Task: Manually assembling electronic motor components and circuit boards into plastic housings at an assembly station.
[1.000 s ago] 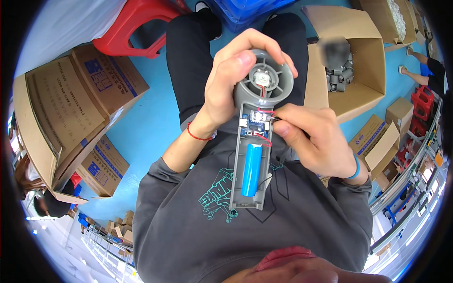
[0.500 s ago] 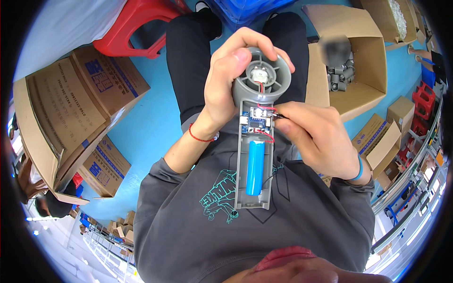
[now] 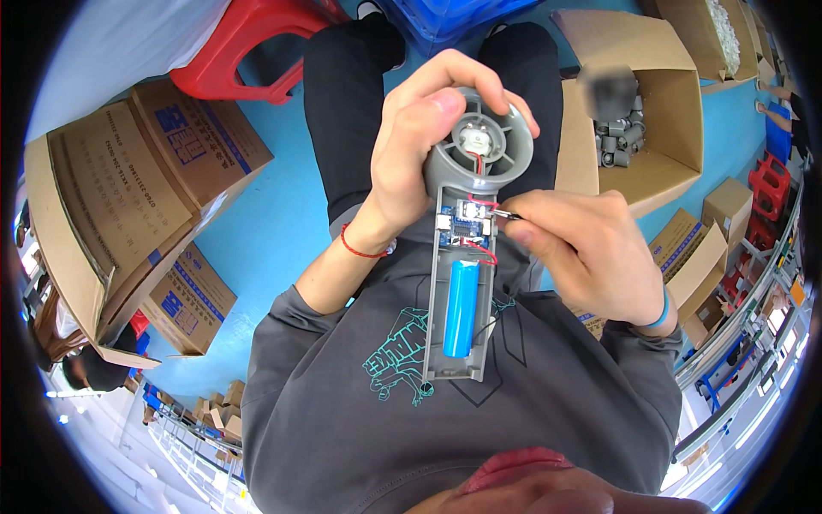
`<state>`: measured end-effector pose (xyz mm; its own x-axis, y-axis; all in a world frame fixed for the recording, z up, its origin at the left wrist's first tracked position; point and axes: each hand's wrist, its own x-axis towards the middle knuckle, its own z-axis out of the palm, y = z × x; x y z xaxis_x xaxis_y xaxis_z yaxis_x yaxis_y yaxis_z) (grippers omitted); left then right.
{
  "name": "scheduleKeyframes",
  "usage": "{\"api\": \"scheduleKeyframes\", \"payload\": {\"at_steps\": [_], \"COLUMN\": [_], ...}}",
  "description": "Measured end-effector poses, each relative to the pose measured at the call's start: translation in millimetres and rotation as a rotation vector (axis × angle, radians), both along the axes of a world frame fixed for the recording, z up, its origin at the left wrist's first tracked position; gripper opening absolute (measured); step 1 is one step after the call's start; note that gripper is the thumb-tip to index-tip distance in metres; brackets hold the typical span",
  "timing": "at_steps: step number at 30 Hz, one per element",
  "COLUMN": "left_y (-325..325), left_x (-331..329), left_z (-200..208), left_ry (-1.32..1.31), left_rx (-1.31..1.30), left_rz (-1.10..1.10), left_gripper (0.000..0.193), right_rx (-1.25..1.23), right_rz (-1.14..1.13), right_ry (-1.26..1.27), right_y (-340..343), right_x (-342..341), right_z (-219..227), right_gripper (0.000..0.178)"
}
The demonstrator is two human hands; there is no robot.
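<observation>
My left hand (image 3: 411, 146) is wrapped around the round head of a grey handheld fan housing (image 3: 435, 321), the thumb on its rim. The open handle points down toward my chest. Inside it lie a blue cylindrical battery (image 3: 461, 308), a small blue circuit board (image 3: 465, 226) and thin red wires (image 3: 485, 252). A white motor part (image 3: 475, 144) sits in the middle of the ringed head. Between thumb and forefinger my right hand (image 3: 582, 248) pinches a thin, dark, pointed tool (image 3: 509, 215), probably tweezers. Its tip is at the board's upper right edge, beside a red wire.
An open carton (image 3: 659, 128) with several grey plastic parts (image 3: 618, 141) stands to the far right. A large carton (image 3: 120, 188) is at the left, with a red stool (image 3: 248, 60) beyond it. A blue plastic crate (image 3: 437, 21) lies ahead between my feet.
My right hand has drawn slightly to the right and down, and more of the tool's tip shows. The fan housing has shifted and tilted a little in my left hand.
</observation>
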<state>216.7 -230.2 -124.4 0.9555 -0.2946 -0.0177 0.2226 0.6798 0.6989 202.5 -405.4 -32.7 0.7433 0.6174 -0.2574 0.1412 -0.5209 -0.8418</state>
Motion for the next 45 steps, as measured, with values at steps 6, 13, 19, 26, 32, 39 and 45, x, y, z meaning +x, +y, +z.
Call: {"api": "scheduleKeyframes", "payload": {"at_steps": [6, 13, 19, 26, 32, 39, 45], "left_y": [1, 2, 8, 19, 7, -8, 12], "left_x": [-3, -1, -4, 6, 15, 32, 7], "left_z": [4, 5, -2, 1, 15, 5, -15], "left_ry": [0.067, 0.082, -0.056, -0.424, -0.867, -0.903, -0.420], "left_rx": [0.049, -0.015, 0.190, 0.291, 0.476, 0.623, 0.617], "left_rz": [0.010, 0.009, 0.091, 0.334, 0.342, 0.634, 0.590], "left_gripper": [0.031, 0.030, 0.028, 0.038, 0.050, 0.055, 0.042], "right_rx": [-0.071, -0.094, -0.106, 0.518, 0.767, 0.715, 0.553], "right_rz": [0.053, 0.088, 0.099, -0.458, -0.550, -0.778, 0.566], "right_ry": [-0.020, -0.031, -0.150, 0.507, 0.672, 0.288, 2.237], "right_y": [0, 0, -5, -18, 26, 21, -115], "right_x": [3, 1, 0, -25, -33, -25, 36], "right_z": [5, 4, -12, -53, -37, -40, -8], "right_gripper": [0.006, 0.007, 0.010, 0.052, 0.060, 0.048, 0.033]}}
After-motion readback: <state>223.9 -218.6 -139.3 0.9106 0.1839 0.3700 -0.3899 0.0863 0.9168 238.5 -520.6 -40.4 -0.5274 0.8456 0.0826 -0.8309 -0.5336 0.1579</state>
